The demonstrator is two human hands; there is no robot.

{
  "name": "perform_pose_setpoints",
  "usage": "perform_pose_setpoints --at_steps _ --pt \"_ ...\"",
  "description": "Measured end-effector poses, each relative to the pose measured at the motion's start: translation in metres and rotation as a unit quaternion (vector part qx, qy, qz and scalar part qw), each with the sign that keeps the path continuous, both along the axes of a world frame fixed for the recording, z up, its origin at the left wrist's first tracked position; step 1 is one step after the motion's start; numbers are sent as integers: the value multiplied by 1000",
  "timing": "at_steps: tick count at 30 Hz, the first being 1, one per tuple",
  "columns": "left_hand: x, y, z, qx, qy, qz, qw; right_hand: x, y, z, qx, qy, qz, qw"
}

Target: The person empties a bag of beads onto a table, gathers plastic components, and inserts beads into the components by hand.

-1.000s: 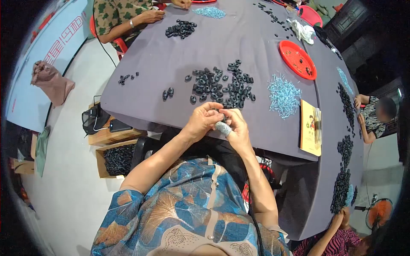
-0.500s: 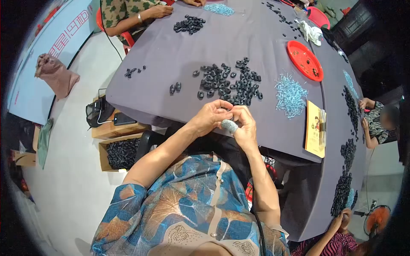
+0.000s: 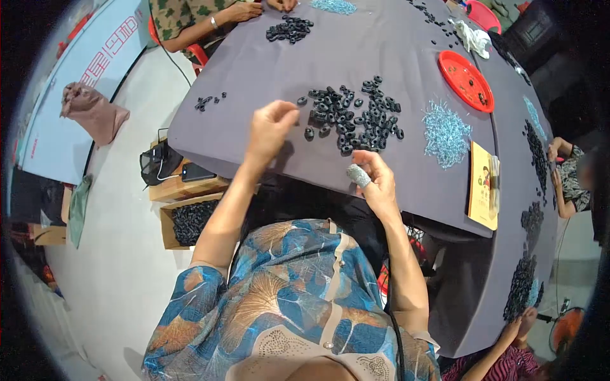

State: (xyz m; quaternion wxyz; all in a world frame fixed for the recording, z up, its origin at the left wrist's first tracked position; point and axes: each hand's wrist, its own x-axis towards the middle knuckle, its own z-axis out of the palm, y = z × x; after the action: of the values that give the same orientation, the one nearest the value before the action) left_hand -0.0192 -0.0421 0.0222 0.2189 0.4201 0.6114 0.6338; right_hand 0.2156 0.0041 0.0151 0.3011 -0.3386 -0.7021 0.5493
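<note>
My left hand (image 3: 272, 134) is raised over the table's near edge, left of the main pile of black oval pieces (image 3: 343, 114). Its fingers are curled together, and anything between them is hidden. My right hand (image 3: 376, 184) is just below the pile, thumb and index finger slightly apart, with nothing visible between them. Grey wrapping (image 3: 358, 176) covers its thumb. Right of the black pieces lies a heap of small light-blue pieces (image 3: 447, 133). A few small black bits (image 3: 206, 103) lie farther left.
On the grey-covered table (image 3: 254, 70) are a red tray (image 3: 467, 79), a yellow booklet (image 3: 481, 190) and another black pile (image 3: 289, 28). Other people's hands (image 3: 244, 11) are at the far edge and right side. A box of black pieces (image 3: 190, 223) stands at lower left.
My hands were together at the near edge and have separated. The left moved up and left; the right stayed near the pile, its fingers loosened. The view has shifted slightly.
</note>
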Motion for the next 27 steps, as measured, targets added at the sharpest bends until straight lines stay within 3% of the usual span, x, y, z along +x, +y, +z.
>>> perform_pose_setpoints --at_steps 3,6,10,14,15,17,20,23,27 --pt "-24 -4 -1 -125 135 63 981 -1 1 -10 60 -19 1 998" --pt "-24 -5 -4 -176 217 86 956 -2 -3 -2 118 -30 3 993" --pt "-24 -5 -12 -123 342 139 921 4 -2 1 168 -37 -37 984" --pt "-21 -2 -21 -92 375 154 910 17 9 7 213 -42 -140 966" --pt "-17 -2 -20 -91 375 157 909 23 15 5 157 -54 -172 971" --pt "-10 -3 -16 -90 375 164 908 37 31 5 241 -53 -230 941" --pt "-8 -2 -18 -78 380 169 906 60 49 5 227 -63 -313 920" --pt "-8 -1 -19 -81 383 173 904 79 56 6 351 -237 -324 846" --pt "-8 -3 -20 -100 387 171 900 80 61 -4 373 -298 -313 821"
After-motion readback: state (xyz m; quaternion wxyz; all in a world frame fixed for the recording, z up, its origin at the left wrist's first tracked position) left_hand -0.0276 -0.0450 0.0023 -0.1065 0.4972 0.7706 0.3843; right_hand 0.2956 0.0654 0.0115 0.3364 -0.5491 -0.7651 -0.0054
